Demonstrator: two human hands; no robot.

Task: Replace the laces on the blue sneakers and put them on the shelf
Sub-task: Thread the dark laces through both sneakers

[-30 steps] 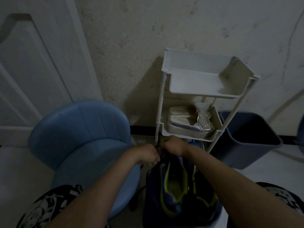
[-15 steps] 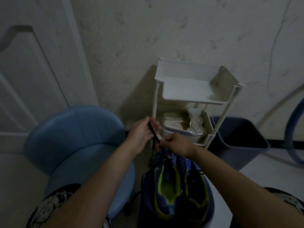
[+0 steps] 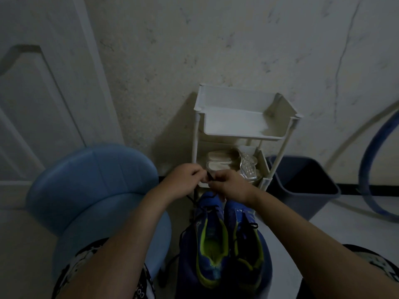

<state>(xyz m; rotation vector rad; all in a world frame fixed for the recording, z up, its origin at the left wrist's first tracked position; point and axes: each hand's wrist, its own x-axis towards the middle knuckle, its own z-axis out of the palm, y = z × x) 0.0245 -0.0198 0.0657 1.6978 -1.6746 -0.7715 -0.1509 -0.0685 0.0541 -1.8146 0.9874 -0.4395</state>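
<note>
The left hand [image 3: 183, 180] and the right hand [image 3: 229, 187] were raised close together, nearly touching, in front of the middle tier of the shelf [image 3: 234, 126]. Both hands had their fingers curled and pinched a black lace [image 3: 210, 177], a short section of which showed between them. From the hands the lace dropped to the toe end of the sneaker on the left, where it crossed the upper. The blue sneakers [image 3: 211, 244] stood side by side below the hands, between the person's knees, toes pointing toward the shelf and yellow-green linings facing up. They rested on a dark blue support [image 3: 186, 266]; what kind of support it was could not be determined. A loose black lace end lay across the tongue of the sneaker on the right. The shelf was a white tiered rack set against the wall [image 3: 216, 50]. A pair of pale sandals [image 3: 222, 164] lay on its middle tier. A blue chair [image 3: 92, 186] stood to the left of the person, beside a white door [image 3: 32, 108]. A dark bin [image 3: 302, 188] stood just to the right of the shelf, and a blue hoop [image 3: 369, 154] leaned at the far right edge.
</note>
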